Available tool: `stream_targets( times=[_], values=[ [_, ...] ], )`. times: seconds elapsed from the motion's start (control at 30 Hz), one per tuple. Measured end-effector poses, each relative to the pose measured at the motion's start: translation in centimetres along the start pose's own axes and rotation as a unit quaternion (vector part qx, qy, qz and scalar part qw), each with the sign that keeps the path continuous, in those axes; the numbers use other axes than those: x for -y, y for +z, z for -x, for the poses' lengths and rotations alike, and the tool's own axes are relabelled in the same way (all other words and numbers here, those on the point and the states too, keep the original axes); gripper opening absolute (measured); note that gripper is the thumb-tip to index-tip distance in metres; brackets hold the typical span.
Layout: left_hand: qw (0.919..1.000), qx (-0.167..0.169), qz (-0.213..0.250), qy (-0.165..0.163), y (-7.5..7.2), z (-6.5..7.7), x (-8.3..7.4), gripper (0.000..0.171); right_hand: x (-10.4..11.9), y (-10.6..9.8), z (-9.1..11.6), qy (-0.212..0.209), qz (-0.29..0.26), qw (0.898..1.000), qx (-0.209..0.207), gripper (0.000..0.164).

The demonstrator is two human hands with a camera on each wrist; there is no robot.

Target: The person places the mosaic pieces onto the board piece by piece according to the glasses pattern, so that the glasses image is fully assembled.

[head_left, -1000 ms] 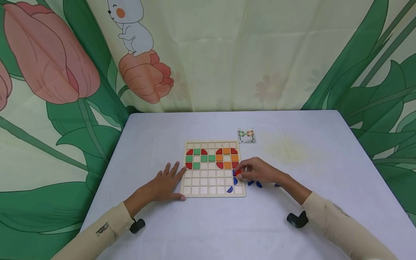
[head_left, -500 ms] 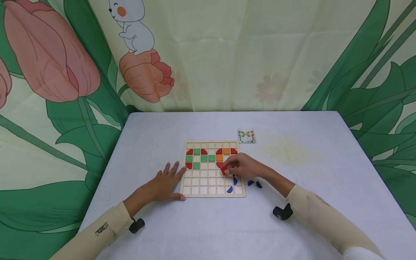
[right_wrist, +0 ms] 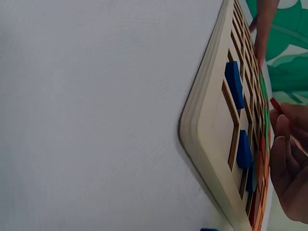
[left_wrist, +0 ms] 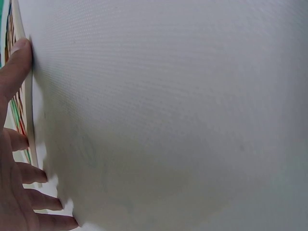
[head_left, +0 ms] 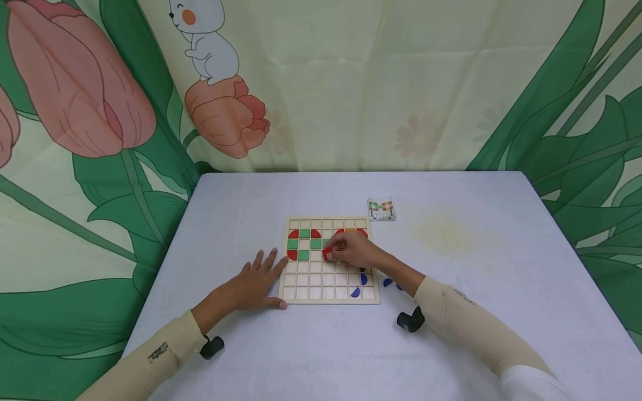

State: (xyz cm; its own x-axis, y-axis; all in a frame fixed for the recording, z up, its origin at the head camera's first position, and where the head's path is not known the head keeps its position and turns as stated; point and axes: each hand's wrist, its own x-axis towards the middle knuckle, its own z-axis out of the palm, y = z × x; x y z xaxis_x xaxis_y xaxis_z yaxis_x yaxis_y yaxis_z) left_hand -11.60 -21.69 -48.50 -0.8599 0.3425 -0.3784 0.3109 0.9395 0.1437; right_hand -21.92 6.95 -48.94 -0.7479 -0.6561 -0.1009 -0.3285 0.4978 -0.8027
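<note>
A wooden grid board (head_left: 321, 294) lies on the table with red, green and orange tiles in its upper rows and a few blue pieces (head_left: 355, 292) in its lower right cells. My right hand (head_left: 353, 249) pinches a red tile (head_left: 327, 254) over the middle of the board; in the right wrist view this red tile (right_wrist: 275, 105) sticks out from the fingertips. The hand hides part of the orange and red group on the right. My left hand (head_left: 257, 283) lies with fingers spread at the board's left edge, thumb and fingertips touching it; the left wrist view shows the thumb (left_wrist: 18, 62) there.
A small pattern card (head_left: 381, 209) lies behind the board's far right corner. Loose blue pieces (head_left: 388, 282) lie on the white table (head_left: 451, 250) just right of the board, partly behind my right forearm. A printed curtain (head_left: 351, 83) hangs behind the table.
My right hand has moved left with the red tile, from the board's right edge to its middle. The left hand stays at the left edge.
</note>
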Motion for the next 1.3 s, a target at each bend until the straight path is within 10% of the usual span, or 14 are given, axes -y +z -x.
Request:
stream_targets(
  times=[1.3],
  values=[
    [1.0, -0.002, 0.0, 0.002, 0.0, 0.2, 0.0, 0.107, 2.6, 2.9, -2.0, 0.038, 0.095, 0.994, -0.037, 0.017]
  ],
)
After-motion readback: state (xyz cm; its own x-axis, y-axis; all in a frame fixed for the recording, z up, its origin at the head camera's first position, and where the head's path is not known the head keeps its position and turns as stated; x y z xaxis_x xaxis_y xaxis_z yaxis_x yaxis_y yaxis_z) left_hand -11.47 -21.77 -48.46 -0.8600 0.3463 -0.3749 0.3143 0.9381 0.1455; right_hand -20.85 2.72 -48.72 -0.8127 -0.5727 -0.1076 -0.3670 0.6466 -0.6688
